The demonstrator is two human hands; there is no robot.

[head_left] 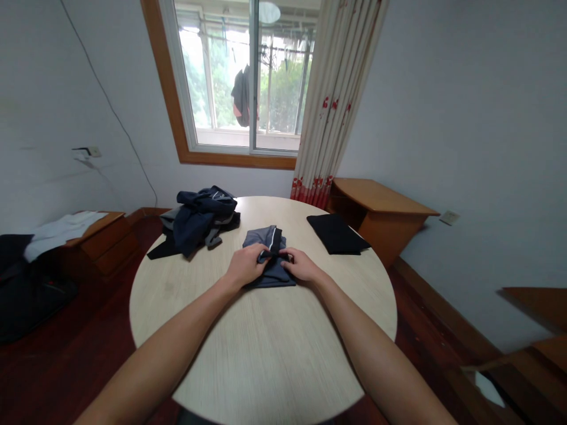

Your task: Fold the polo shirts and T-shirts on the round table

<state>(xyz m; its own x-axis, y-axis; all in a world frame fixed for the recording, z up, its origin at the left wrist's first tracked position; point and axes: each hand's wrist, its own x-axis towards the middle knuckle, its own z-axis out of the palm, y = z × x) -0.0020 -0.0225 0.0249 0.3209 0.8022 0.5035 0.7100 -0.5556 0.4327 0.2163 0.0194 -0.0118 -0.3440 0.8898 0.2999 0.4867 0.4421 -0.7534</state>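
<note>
A grey-blue garment [271, 277] with a black-and-white striped edge lies partly folded in the middle of the round table. On its left side my left hand [246, 264] is closed on the dark edge of the cloth. My right hand [303, 264] pinches the same garment from the right, thumb and fingers near the dark band. Both hands are close together, and the fingertips are partly hidden by the fabric. Which kind of garment it is, I cannot tell.
A heap of dark blue and grey clothes [199, 218] sits at the table's back left. A folded black garment [336, 233] lies at the right on the pale round table [270, 348]. Beyond stand a wooden desk [376, 195] and a curtain [336, 100] by the window.
</note>
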